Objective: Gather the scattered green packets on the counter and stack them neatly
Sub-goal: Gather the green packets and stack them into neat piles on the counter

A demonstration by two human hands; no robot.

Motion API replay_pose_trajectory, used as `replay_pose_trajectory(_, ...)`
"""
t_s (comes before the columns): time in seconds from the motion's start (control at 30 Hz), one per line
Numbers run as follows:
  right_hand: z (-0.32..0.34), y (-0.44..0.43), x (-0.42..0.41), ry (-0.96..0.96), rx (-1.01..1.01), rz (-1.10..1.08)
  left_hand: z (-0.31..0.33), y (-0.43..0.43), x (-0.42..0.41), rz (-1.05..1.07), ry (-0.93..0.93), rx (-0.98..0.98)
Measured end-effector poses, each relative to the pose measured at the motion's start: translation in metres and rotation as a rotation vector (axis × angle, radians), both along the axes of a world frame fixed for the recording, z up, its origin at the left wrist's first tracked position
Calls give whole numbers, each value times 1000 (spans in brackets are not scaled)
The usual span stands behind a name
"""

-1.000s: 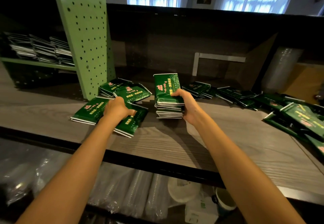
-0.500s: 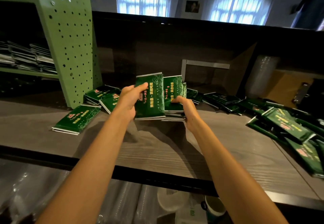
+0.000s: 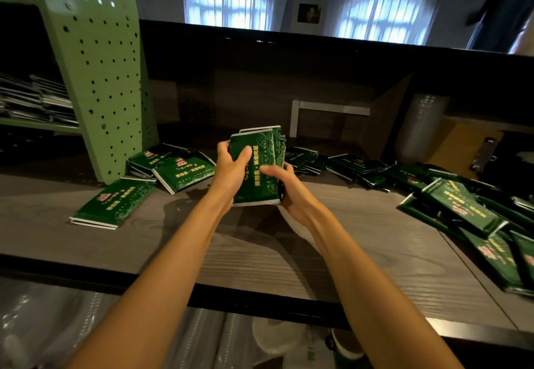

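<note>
**Both hands clamp a bundle of packets upright over the bench**

We see the left hand (image 3: 231, 173) and the right hand (image 3: 291, 192) holding one bundle of green packets (image 3: 258, 143) between them. It stands on end above the middle of the bench (image 3: 260, 253). Each grip is clamped on the bundle, thumbs pressed on its front face and fingers wrapped round its sides. We cannot tell whether its lower edge touches the wood. To the left a loose packet (image 3: 112, 205) lies flat. Near it a small heap (image 3: 176, 166) sits beside a green perforated post (image 3: 95, 65). Further packets (image 3: 355, 166) lie behind the hands. A larger scattered pile (image 3: 462, 207) covers the right end.
</note>
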State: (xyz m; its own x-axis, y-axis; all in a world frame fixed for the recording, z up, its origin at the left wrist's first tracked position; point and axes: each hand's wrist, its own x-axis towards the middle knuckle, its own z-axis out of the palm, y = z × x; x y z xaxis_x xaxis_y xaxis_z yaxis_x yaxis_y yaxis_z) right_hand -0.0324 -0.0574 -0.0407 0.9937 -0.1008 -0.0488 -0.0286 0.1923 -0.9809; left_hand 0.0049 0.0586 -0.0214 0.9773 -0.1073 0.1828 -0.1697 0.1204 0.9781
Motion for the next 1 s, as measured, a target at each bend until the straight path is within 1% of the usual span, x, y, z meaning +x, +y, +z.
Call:
replay_pose_trajectory(0.07,1,-2,0,-9,-29,-17,0,-1,-1,-5,13,-37)
replay_pose_trajectory(0.13,2,-4,1,-30,-60,-25,0,0,-1,-10,42,-123)
replay_pose_trajectory(0.2,3,-5,1,-73,-62,-21,-1,3,-3,-46,48,-171)
replay_pose_trajectory(0.27,3,-4,-1,-101,-46,6,2,6,-9,-90,51,-257)
replay_pose_trajectory(0.33,4,-4,-5,-101,-66,51,0,9,-12,-127,39,-295)
replay_pose_trajectory(0.4,5,-9,-10,-76,-133,114,-4,11,-16,-182,26,-242)
replay_pose_trajectory(0.5,2,-21,-22,-22,-245,176,-12,13,-20,-335,40,-113)
replay_pose_trajectory(0.6,-2,-25,-32,-40,-230,156,-13,10,-23,-437,26,-106)
replay_pose_trajectory(0.7,-2,-20,-35,-61,-245,158,-12,8,-23,-469,10,-162)
replay_pose_trajectory(0.83,-3,-14,-37,-61,-339,139,-11,7,-26,-471,-26,-79)
replay_pose_trajectory(0.93,-1,-16,-39,-62,-364,143,1,8,-30,-480,9,-106)
replay_pose_trajectory(1.0,1,-18,-38,-67,-389,158,11,9,-28,-442,16,-37)
